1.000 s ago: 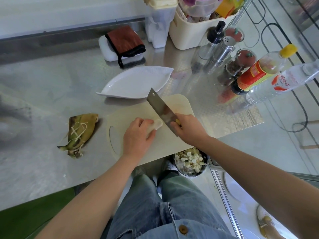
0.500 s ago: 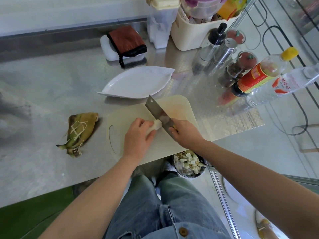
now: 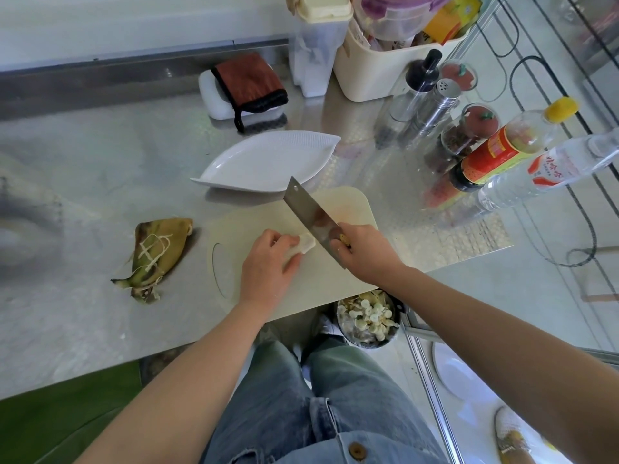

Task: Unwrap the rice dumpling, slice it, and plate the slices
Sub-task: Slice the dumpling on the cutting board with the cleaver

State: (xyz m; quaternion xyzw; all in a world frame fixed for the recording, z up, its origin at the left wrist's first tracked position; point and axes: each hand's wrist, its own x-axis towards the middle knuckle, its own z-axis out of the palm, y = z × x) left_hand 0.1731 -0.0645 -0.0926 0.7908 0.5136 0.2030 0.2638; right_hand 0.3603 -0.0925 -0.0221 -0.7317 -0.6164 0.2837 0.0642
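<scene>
So we're looking down at a big steel tabletop, pretty shiny. The cream cutting board sits at its near edge, with one side hanging a bit over the edge. A cream storage bin full of kitchen stuff stands along the back, and a row of condiment bottles runs down the right side.

Just behind the board we've got a white leaf-shaped plate, nothing on it. Left of the board, well apart from it, lies the leaf wrapper with its string bunched on top.

The cleaver is angled over the board with its tip pointing toward the plate. The right hand is wrapped around its handle. The left hand is curled over the rice dumpling and pins it to the middle of the board.

The dumpling is unwrapped and pale, and only its right end pokes out past the fingers. The blade sits right against that end. We can't tell how deep it's gone in.
</scene>
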